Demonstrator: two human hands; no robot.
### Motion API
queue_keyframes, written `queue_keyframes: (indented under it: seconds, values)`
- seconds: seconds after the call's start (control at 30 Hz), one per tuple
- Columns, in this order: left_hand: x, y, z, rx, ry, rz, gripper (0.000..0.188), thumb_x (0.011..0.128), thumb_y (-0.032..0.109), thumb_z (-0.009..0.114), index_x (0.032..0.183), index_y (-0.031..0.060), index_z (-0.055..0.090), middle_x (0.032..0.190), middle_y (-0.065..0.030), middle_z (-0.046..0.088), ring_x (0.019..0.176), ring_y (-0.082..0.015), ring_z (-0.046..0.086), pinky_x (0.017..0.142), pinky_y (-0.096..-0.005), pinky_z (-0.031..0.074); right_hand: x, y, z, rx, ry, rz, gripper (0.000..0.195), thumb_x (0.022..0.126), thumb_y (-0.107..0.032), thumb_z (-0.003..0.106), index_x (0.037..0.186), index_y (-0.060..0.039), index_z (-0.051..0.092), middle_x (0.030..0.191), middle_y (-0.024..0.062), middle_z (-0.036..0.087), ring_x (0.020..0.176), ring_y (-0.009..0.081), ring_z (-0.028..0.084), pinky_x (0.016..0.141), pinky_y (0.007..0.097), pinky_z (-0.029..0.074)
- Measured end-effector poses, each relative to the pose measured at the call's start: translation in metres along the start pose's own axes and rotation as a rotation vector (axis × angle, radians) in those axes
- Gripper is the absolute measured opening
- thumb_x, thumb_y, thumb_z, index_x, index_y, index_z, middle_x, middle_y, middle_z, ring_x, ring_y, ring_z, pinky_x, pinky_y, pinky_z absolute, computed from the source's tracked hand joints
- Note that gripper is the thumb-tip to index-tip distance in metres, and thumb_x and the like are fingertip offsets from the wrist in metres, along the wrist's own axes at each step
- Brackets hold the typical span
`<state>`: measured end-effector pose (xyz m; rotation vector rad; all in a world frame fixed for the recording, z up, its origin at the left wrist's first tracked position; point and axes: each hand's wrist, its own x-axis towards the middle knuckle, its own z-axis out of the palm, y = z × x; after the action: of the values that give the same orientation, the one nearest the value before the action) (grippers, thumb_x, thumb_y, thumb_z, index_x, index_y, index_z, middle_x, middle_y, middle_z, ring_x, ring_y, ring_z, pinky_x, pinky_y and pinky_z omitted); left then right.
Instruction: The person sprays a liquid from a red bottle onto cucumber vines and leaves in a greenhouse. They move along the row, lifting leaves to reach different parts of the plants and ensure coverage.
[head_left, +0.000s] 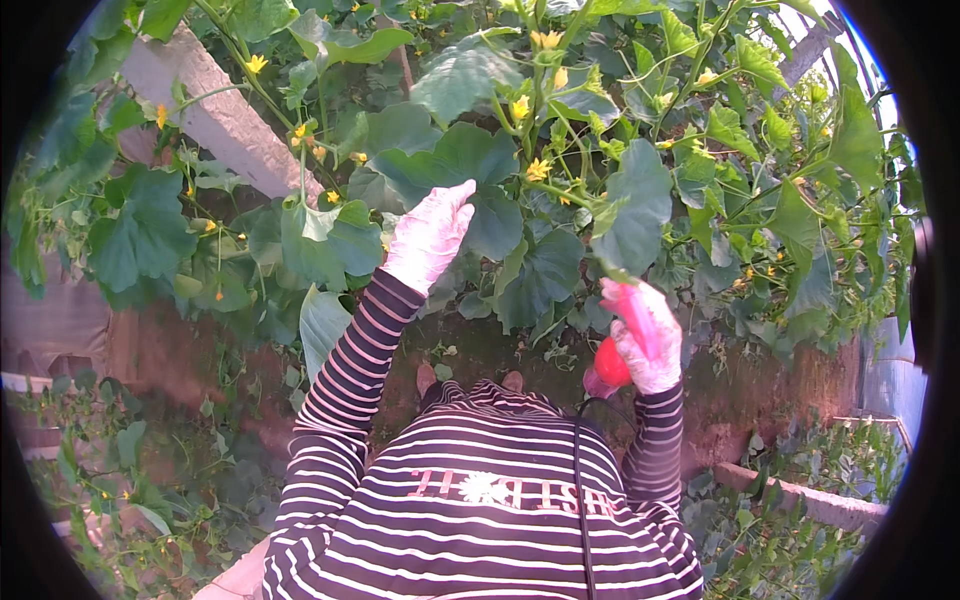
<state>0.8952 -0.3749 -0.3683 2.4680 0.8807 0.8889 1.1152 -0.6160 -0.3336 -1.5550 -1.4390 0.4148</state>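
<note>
My left hand (431, 236), in a thin whitish glove, is raised in front of broad green vine leaves (487, 217); its fingers are bent together, and whether they pinch anything cannot be told. My right hand (651, 337), gloved too, is closed around a small red and pink spray bottle (613, 362), blurred in part, with its red bulb-like body below the palm. Just above the right hand hangs a large leaf (634, 210). Yellow flowers (537, 170) grow on the stems between and above both hands.
A pale concrete post (217, 120) slants through the vines at upper left. Dense vines (795, 210) fill the right side. Bare soil (480, 345) lies around my shoes. A concrete beam (810, 499) and low plants are at lower right. A dark cord (581, 487) runs down my striped shirt.
</note>
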Motion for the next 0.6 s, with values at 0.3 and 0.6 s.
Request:
queue_keyframes:
  seconds: [0.3, 0.6]
  values:
    - [0.096, 0.049, -0.018, -1.14, 0.074, -0.51, 0.043, 0.089, 0.03, 0.058, 0.12, 0.0039, 0.046, 0.094, -0.002, 0.056, 0.054, -0.0079, 0.058, 0.045, -0.0182, 0.045, -0.016, -0.013, 0.032, 0.193, -0.174, -0.111, 0.039, 0.072, 0.0, 0.059, 0.111, -0.0008, 0.055, 0.12, 0.0178, 0.051, 0.105, 0.0289, 0.055, 0.09, 0.0314, 0.044]
    - [0.104, 0.037, -0.043, -1.095, -0.084, -0.693, 0.052, 0.083, 0.055, 0.055, 0.101, 0.0065, 0.05, 0.085, -0.0005, 0.05, 0.06, -0.016, 0.064, 0.05, -0.0285, 0.052, -0.016, 0.003, 0.001, 0.23, -0.048, 0.003, 0.044, 0.076, -0.006, 0.061, 0.119, -0.0023, 0.053, 0.132, 0.0118, 0.045, 0.096, 0.0144, 0.057, 0.069, 0.0232, 0.049]
